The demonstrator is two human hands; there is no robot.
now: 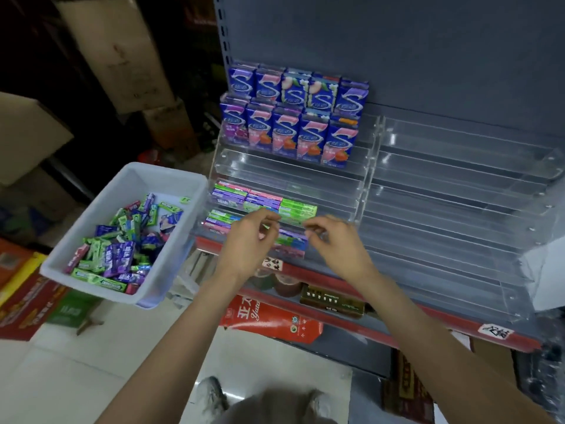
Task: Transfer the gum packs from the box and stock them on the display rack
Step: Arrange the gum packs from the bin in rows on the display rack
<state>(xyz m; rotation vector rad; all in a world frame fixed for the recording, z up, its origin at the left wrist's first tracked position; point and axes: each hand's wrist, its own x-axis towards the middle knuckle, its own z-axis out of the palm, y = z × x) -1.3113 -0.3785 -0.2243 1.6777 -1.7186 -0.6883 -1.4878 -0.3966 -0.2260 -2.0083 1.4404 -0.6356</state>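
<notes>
Cardboard cartons (122, 53) are standing stacked in the dim left background, and printed boxes (27, 298) are lying on the pale tiled floor (101, 371) below them; a white plastic box (183, 191) is sitting just left of the rack, holding a loose heap of green, purple and pink gum packs (122, 243); a grey shelving unit (428, 56) is rising behind a clear tiered display rack (351, 185), whose top two tiers are carrying upright blue and pink gum cartons (293, 117), while flat stick packs (266, 200) are lying in rows on the lower left tiers; a second clear rack (458, 191) is standing beside it to the right; a red shelf edge (351, 289) is running beneath both.

The left hand (250, 240) is hovering at the lower tier, its fingers (269, 218) curled and pinching a small green pack (266, 227), though blur is hiding the exact grip; the right hand (336, 243) is hanging just beside it, its fingers (315, 231) curled loosely near the purple and green packs on the lowest row (292, 240); whether they are holding anything, I cannot tell.
</notes>
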